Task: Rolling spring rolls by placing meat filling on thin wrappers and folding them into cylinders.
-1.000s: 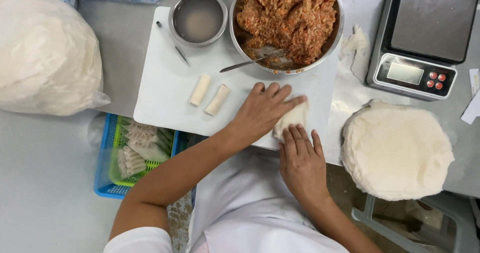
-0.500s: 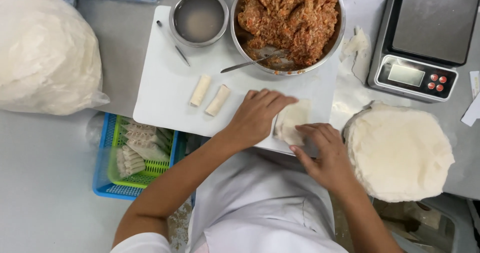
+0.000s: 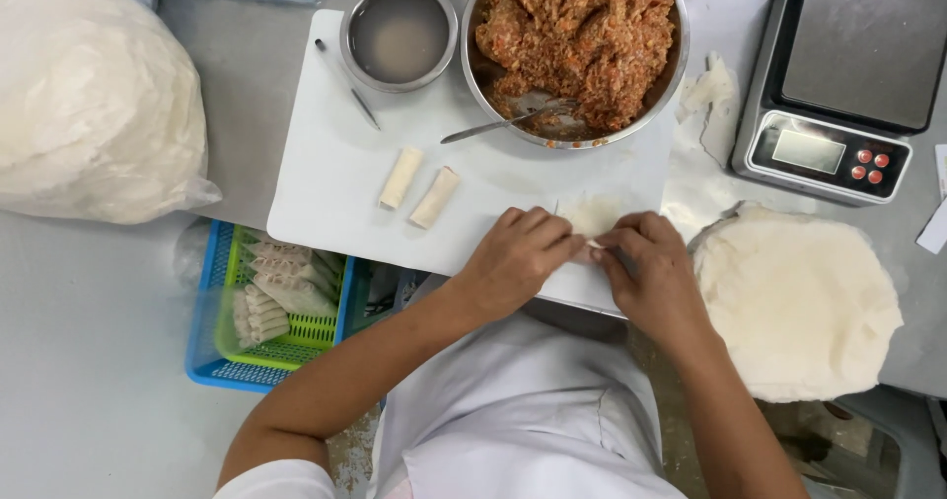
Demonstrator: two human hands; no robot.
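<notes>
Both hands are down at about 6 o'clock on the white board point(image 3: 335, 164), working one thin wrapper point(image 3: 592, 215). Left hand point(image 3: 518, 257) has its fingers curled over and pinched on the wrapper's near edge, right hand point(image 3: 651, 267) does the same from the other side, fingertips nearly meeting in the middle. Looks to me like a two-sided grip so the sheet folds evenly, though whether there's filling under it I can't tell, the fingers hide it.

Everything else sits within easy reach, which is probably the point:
- filling bowl point(image 3: 577, 45) at 12 o'clock, reddish-brown mince with a spoon point(image 3: 503, 122) resting in it
- small metal bowl point(image 3: 400, 34) of cloudy liquid at 11 o'clock, a thin stick point(image 3: 347, 83) lying beside it
- two finished rolls point(image 3: 419, 188) at 9 o'clock from the hands, side by side on the board
- wrapper stack point(image 3: 799, 302), round and pale, at 3 o'clock, just beside the right hand
- grey scale point(image 3: 843, 85) at 2 o'clock, red buttons by its small screen
- basket point(image 3: 271, 307), green inside blue, at 8 o'clock, holding more rolls
- big clear bag point(image 3: 94, 100) of white stuff at 10 o'clock

A white paper slip point(image 3: 935, 225) pokes in at the right edge.
</notes>
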